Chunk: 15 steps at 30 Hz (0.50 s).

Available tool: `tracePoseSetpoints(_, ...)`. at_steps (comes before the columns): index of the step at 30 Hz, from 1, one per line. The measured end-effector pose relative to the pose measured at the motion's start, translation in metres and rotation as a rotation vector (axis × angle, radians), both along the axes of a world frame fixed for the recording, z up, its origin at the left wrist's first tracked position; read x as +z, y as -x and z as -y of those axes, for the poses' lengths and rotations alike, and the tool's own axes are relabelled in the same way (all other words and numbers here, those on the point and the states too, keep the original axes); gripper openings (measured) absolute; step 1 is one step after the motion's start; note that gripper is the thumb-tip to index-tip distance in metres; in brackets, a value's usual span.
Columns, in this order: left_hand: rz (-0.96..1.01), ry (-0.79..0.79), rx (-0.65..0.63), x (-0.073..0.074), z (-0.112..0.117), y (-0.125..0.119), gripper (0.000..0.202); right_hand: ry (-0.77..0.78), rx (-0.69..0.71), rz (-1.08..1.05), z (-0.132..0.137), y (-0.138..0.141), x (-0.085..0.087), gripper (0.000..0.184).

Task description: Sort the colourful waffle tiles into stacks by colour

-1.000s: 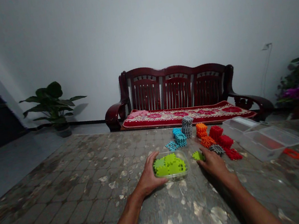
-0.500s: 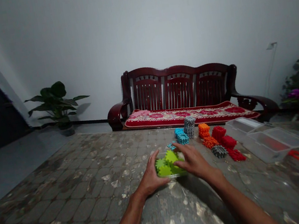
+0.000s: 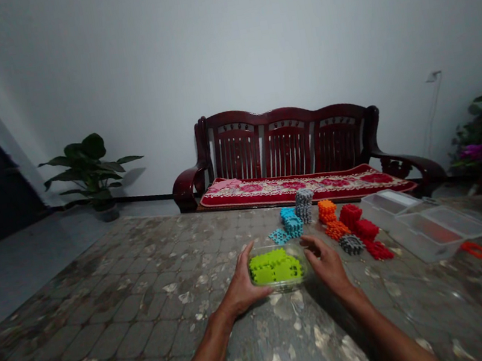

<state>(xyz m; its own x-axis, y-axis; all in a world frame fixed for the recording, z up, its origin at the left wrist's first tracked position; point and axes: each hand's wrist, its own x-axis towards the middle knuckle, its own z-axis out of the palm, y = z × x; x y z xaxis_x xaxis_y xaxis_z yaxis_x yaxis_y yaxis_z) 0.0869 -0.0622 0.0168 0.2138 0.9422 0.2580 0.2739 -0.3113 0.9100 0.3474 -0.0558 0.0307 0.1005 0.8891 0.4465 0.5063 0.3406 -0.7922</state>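
Observation:
A clear plastic container [image 3: 295,249] sits low over the patterned tablecloth in front of me. Lime-green toothed building pieces [image 3: 275,268] lie inside it, packed mostly toward its left and middle. My left hand [image 3: 243,277] grips the container's left end, thumb along the near side and fingers along the far side. At the right end, my right hand [image 3: 327,261] is open with fingers curved and apart, holding nothing. Whether its fingertips touch the container's wall I cannot tell. Just beyond the container stand blue toothed pieces [image 3: 293,226], with a few lying flat beside them.
A grey stack [image 3: 304,206], orange pieces [image 3: 335,229], dark grey pieces [image 3: 351,243] and red pieces [image 3: 365,230] stand to the right. Farther right are an open clear box [image 3: 434,241] and an orange-red item [image 3: 477,250]. A wooden bench [image 3: 289,151] stands behind the table.
My right hand has drawn back from the green pieces to the container's right end and opened. The green pieces now lie flatter inside. My left hand keeps its grip.

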Motion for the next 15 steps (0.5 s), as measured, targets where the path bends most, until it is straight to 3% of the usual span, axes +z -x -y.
tracePoseSetpoints(3,0.010,0.008,0.002,-0.001,-0.001,0.001,0.117,0.036,-0.050,-0.115,0.007,-0.008,-0.025,0.039)
tracePoseSetpoints(6,0.047,0.031,0.028,-0.002,-0.001,0.002,0.116,0.084,-0.056,-0.095,0.012,-0.008,-0.037,0.038)
tracePoseSetpoints(15,0.055,0.031,0.094,0.003,0.004,0.005,0.114,0.052,-0.005,0.002,0.023,0.000,-0.028,0.037)
